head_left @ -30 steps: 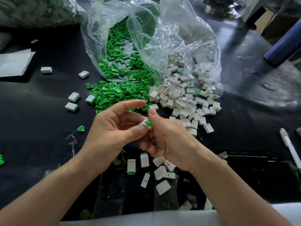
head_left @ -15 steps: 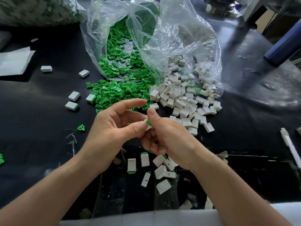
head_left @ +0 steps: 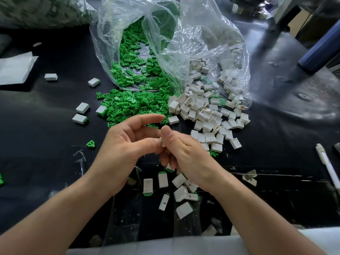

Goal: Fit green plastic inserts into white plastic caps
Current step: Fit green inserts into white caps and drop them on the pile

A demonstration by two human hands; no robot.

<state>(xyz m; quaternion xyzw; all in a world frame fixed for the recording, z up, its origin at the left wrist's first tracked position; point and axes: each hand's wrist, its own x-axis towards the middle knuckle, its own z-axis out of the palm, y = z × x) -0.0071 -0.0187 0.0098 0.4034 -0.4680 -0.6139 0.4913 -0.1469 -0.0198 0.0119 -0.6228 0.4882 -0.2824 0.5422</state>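
My left hand (head_left: 127, 144) and my right hand (head_left: 182, 150) meet above the black table, thumbs together. Between them they pinch a small white cap (head_left: 162, 143) with a sliver of green insert showing; most of it is hidden by the thumbs. Another capped piece (head_left: 170, 168) peeks out below my right hand's curled fingers. A heap of green inserts (head_left: 132, 105) spills from a clear plastic bag (head_left: 165, 43) behind the hands. Beside it on the right lies a heap of white caps (head_left: 207, 111). Several white caps with green inserts fitted (head_left: 182, 192) lie near the table's front edge.
Loose fitted caps (head_left: 81, 113) lie at the left, with a single green insert (head_left: 90, 143) nearer my left hand. White paper (head_left: 16, 69) sits at far left. A white pen (head_left: 327, 166) lies at the right edge, a blue cylinder (head_left: 320, 48) at back right.
The thumbs have closed over the cap and insert, so the green part that showed a second ago is almost hidden. Both hands have stayed in the same spot.
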